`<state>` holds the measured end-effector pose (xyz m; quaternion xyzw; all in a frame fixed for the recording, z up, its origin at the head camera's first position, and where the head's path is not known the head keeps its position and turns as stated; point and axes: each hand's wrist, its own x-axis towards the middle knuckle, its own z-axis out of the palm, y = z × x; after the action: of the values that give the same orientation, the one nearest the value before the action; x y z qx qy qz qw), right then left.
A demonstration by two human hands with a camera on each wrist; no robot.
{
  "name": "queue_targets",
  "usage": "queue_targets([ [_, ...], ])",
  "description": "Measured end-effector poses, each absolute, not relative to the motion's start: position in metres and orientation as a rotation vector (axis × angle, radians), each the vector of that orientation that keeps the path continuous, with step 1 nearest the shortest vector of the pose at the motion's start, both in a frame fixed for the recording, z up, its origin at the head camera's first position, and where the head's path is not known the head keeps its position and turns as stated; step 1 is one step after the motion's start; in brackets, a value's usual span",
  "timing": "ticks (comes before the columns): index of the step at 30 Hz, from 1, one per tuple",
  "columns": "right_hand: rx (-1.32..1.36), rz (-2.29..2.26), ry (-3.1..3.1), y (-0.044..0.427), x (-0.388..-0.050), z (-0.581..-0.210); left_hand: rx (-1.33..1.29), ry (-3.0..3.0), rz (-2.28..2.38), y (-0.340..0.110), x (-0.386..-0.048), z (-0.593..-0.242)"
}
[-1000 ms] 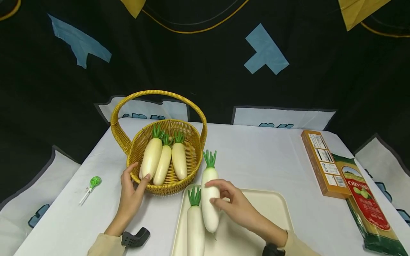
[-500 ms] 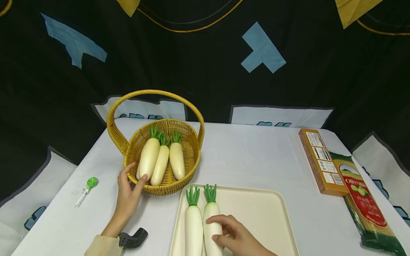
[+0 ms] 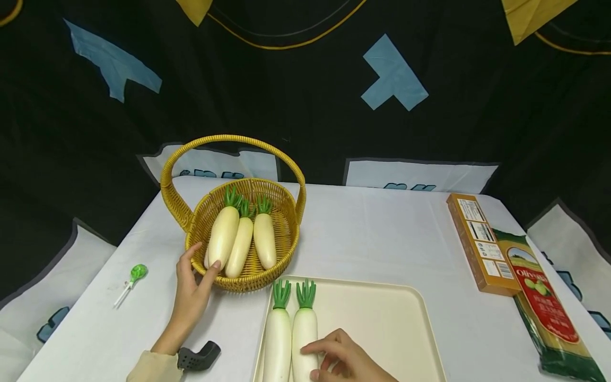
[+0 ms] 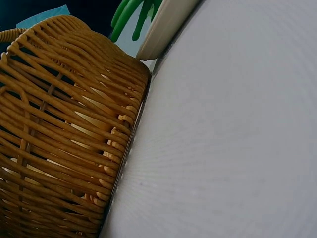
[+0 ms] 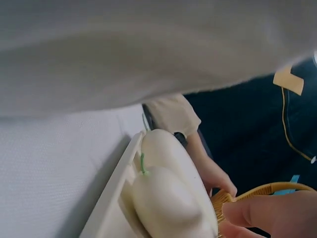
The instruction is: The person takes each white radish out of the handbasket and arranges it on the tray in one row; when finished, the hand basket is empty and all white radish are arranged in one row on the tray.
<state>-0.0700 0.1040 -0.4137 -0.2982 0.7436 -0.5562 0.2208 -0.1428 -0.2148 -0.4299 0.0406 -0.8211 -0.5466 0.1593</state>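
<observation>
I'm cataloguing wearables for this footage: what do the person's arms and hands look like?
The left hand and right hand are gloveless. On the left are a beige fabric sleeve and, at the wrist, a curved black perforated piece. No cables show.

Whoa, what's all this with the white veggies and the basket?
A person is handling white radishes with green tops. Their left hand grips the rim of a wicker basket, which has several radishes in it. Two more, a left one and a right one, lie side by side on a cream tray. The right hand is at the right one; whether it's gripping it is hard to tell.
</observation>
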Motion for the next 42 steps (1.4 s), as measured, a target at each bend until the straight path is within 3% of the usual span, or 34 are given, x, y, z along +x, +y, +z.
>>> queue_targets([
  [8,-1.027,-1.504,2.175,0.106,-0.072,-0.406,0.113,-2.341,-1.560,-0.215,-0.143,-0.429],
  [16,-0.925,-1.514,2.252,0.105,-0.089,-0.384,0.117,-2.347,-1.566,-0.214,-0.142,-0.430],
  [25,-0.546,-1.620,2.078,0.098,-0.150,-0.366,0.130,-2.357,-1.573,-0.214,-0.142,-0.430],
  [33,-0.512,-1.741,1.657,0.079,-0.213,-0.361,0.129,-2.365,-1.570,-0.215,-0.142,-0.429],
  [42,-0.439,-1.795,1.692,0.033,-0.239,-0.346,0.124,-2.355,-1.575,-0.216,-0.142,-0.430],
])
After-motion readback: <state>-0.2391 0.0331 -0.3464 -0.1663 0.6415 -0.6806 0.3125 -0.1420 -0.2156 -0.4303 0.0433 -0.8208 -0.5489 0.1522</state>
